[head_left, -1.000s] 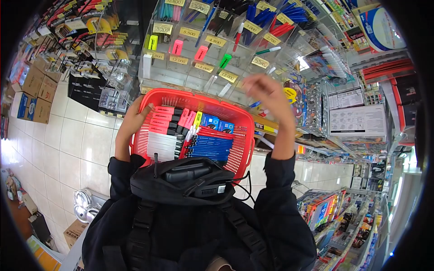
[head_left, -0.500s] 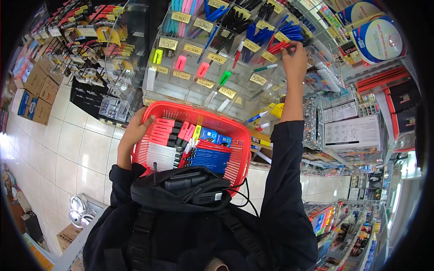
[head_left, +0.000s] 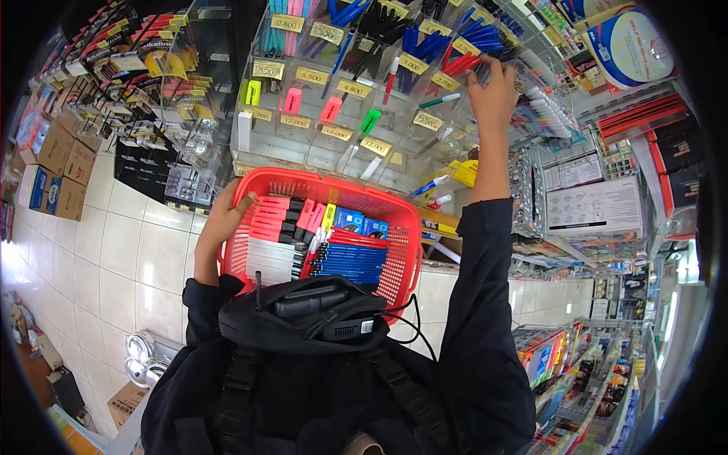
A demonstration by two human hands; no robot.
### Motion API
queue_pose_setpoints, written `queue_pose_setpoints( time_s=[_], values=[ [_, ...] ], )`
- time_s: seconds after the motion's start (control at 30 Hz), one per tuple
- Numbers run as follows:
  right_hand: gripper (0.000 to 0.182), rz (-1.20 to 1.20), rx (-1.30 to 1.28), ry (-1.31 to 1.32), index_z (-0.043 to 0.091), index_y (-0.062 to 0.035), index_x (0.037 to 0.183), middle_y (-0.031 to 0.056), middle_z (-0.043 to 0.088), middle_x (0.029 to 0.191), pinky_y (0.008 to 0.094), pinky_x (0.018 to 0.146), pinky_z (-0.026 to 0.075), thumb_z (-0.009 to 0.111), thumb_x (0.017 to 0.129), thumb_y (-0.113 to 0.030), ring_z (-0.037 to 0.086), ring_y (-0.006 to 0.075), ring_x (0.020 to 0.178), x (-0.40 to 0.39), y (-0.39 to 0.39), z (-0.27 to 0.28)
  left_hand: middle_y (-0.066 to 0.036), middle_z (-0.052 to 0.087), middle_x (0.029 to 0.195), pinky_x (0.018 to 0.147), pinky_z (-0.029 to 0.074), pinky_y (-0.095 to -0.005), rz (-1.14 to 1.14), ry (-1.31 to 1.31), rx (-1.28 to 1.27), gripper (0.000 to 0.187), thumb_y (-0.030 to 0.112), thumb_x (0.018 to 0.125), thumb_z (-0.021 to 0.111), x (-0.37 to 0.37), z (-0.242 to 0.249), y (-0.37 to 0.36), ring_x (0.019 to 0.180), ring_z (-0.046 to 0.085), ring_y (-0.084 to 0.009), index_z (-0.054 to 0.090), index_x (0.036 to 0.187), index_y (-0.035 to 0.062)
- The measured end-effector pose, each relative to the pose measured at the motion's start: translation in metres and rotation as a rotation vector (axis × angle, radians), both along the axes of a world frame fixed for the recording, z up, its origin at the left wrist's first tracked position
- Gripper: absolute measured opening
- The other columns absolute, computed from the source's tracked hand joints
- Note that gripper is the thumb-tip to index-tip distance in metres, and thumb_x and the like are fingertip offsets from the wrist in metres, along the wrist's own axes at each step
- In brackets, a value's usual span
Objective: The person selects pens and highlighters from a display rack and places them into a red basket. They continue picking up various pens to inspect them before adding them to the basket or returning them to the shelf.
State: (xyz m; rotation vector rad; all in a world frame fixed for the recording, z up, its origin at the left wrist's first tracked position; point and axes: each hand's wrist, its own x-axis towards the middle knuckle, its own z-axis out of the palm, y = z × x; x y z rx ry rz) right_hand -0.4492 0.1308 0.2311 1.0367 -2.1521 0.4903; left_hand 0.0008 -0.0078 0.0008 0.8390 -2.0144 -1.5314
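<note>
My left hand (head_left: 226, 220) grips the left rim of a red plastic shopping basket (head_left: 299, 179), thumb over the edge. Inside lie pink highlighters (head_left: 269, 216), a yellow highlighter (head_left: 327, 220), white markers with black caps (head_left: 267, 259), blue pens (head_left: 349, 262), red pens (head_left: 356, 242) and small blue boxes (head_left: 350, 221). My right hand (head_left: 494, 98) reaches to the upper right of a clear pen display (head_left: 311, 144), its fingers curled at the ends of some red pens (head_left: 459, 65). Its fingertips are partly hidden, so how many pens it touches does not show.
Blue pens (head_left: 478, 36) stand above the red ones. A green marker (head_left: 440, 100) and highlighters (head_left: 331, 110) sit in lower slots. Battery packs (head_left: 159, 45) hang at left, cartons (head_left: 64, 174) stand on the floor, and packaged discs (head_left: 626, 45) are at upper right.
The display has shifted slightly left and up in view. My right hand remains at the red pens, its fingers slightly rearranged; my left hand stays on the basket rim.
</note>
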Motion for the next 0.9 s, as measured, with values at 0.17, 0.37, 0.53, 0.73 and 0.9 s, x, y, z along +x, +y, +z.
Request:
queue_pose_setpoints(
  time_s=[0.17, 0.37, 0.53, 0.73, 0.9],
  values=[
    [0.033, 0.159, -0.146, -0.17, 0.064, -0.007, 0.109, 0.0099, 0.065, 0.105, 0.041, 0.083, 0.051, 0.078, 0.084, -0.022, 0.066, 0.0266, 0.092, -0.003, -0.001, 0.001, -0.016, 0.068, 0.101, 0.089, 0.049, -0.0351, 0.002, 0.006, -0.024, 0.029, 0.017, 0.099, 0.061, 0.0, -0.001, -0.001, 0.095, 0.065, -0.0239, 0.059, 0.121, -0.002],
    [0.026, 0.42, -0.401, -0.418, 0.065, -0.0016, 0.105, 0.0079, 0.07, 0.098, 0.027, 0.077, 0.05, 0.079, 0.086, -0.013, 0.064, 0.0128, 0.085, 0.012, 0.001, 0.001, -0.016, 0.068, 0.1, 0.088, 0.049, -0.0358, 0.004, 0.007, -0.02, 0.029, 0.018, 0.098, 0.062, 0.0, 0.005, 0.002, 0.094, 0.065, -0.0253, 0.059, 0.119, -0.0026],
    [0.028, 0.617, -0.794, -0.455, 0.064, 0.0023, 0.115, 0.0093, 0.07, 0.103, 0.0257, 0.078, 0.051, 0.074, 0.09, -0.007, 0.065, 0.0138, 0.09, 0.041, 0.027, 0.034, -0.016, 0.069, 0.102, 0.088, 0.049, -0.0353, 0.013, 0.003, -0.109, 0.03, 0.019, 0.099, 0.062, 0.002, -0.001, -0.001, 0.095, 0.066, -0.0257, 0.059, 0.12, -0.003],
    [0.032, 0.922, -1.01, -0.76, 0.06, 0.0048, 0.128, 0.0158, 0.068, 0.119, 0.0298, 0.083, 0.057, 0.063, 0.096, 0.002, 0.069, 0.0183, 0.101, 0.092, 0.067, 0.055, -0.015, 0.069, 0.102, 0.088, 0.05, -0.0345, 0.02, 0.015, 0.001, 0.031, 0.019, 0.1, 0.061, 0.0, -0.001, 0.001, 0.096, 0.067, -0.0238, 0.059, 0.122, -0.0024],
    [0.033, 1.066, -0.941, -0.836, 0.059, 0.0053, 0.129, 0.0154, 0.069, 0.117, 0.0302, 0.083, 0.057, 0.063, 0.097, 0.0, 0.069, 0.018, 0.1, 0.118, 0.077, 0.049, -0.014, 0.069, 0.099, 0.088, 0.05, -0.0339, 0.018, -0.005, 0.025, 0.031, 0.019, 0.1, 0.06, -0.001, 0.006, 0.004, 0.095, 0.067, -0.0212, 0.058, 0.123, -0.0025]
  ],
)
